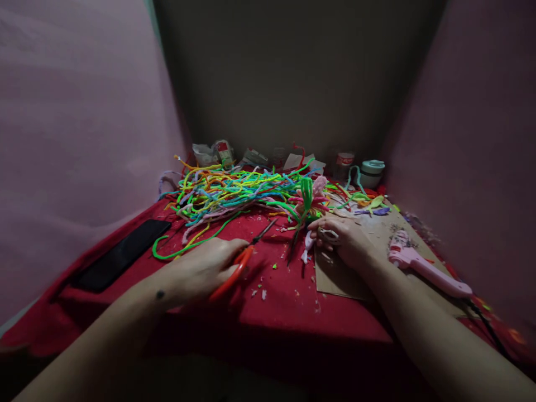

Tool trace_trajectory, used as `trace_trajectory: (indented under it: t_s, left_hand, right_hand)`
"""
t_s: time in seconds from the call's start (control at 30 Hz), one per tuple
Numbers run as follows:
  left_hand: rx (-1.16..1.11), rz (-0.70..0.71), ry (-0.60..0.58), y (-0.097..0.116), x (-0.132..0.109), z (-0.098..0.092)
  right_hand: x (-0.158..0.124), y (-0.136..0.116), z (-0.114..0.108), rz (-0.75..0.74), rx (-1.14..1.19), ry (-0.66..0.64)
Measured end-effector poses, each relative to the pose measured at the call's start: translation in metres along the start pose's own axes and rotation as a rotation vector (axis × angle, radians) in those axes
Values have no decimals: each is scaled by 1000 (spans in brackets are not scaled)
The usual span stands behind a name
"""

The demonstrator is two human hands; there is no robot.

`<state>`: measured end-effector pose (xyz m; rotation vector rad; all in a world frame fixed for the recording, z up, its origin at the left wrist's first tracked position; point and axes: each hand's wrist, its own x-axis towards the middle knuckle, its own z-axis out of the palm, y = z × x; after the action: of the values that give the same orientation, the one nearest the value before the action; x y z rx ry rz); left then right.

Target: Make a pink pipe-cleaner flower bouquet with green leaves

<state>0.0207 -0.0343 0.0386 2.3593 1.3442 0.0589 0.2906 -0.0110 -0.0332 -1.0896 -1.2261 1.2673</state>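
My left hand is closed around the orange handles of a pair of scissors. Their slim dark blades point up and right over the red cloth. My right hand has its fingers curled together at the base of a pipe-cleaner flower with green and pink loops; the exact grip is partly hidden. A small pale pink fuzzy piece hangs by those fingertips. The scissor tips are apart from the flower. Under my right hand lies a sheet of brown cardboard.
A big tangle of coloured pipe cleaners covers the table's back. Left lies a black phone; right, a pink glue gun with its cord. Behind are a lidded mint cup and packets. Fuzzy scraps dot the red cloth.
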Motion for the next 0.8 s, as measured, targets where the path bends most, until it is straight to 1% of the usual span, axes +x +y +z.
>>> trace_trajectory:
  t_s: [0.07, 0.13, 0.2, 0.23, 0.27, 0.3, 0.37, 0.4, 0.47, 0.53, 0.6, 0.73, 0.8]
  left_hand:
    - [186, -100, 71, -15, 8, 4]
    - [368, -179, 88, -26, 19, 11]
    - [491, -208, 164, -27, 28, 16]
    - [512, -196, 220, -23, 32, 17]
    - [494, -154, 280, -17, 34, 17]
    - [438, -93, 331, -9, 36, 18]
    - [210, 113, 363, 12, 40, 18]
    - [68, 198, 345, 23, 43, 18]
    - [-181, 279, 301, 42, 50, 21]
    - [-326, 302, 325, 56, 60, 26]
    - [-399, 321, 365, 65, 70, 31]
    - [-514, 312, 410, 70, 83, 36]
    - [-648, 287, 373, 72, 85, 36]
  right_hand:
    - [0, -1, 0, 9, 24, 13]
    - [-1, -4, 1, 1, 49, 31]
    - [-4, -8, 3, -35, 55, 38]
    - [-6, -10, 4, -52, 56, 31]
    - [-7, -13, 5, -62, 56, 17]
    - [-9, -15, 5, -65, 63, 4]
    - [-12, -18, 7, -55, 98, -22]
    - [-12, -19, 7, -51, 115, -29]
    - [-13, -20, 7, -64, 114, -29]
    - [-14, -21, 7, -102, 57, -15]
    - [-14, -20, 6, -138, -5, 2]
    - [-14, -20, 6, -187, -68, 9]
    - [-15, -20, 7, -169, -13, -18]
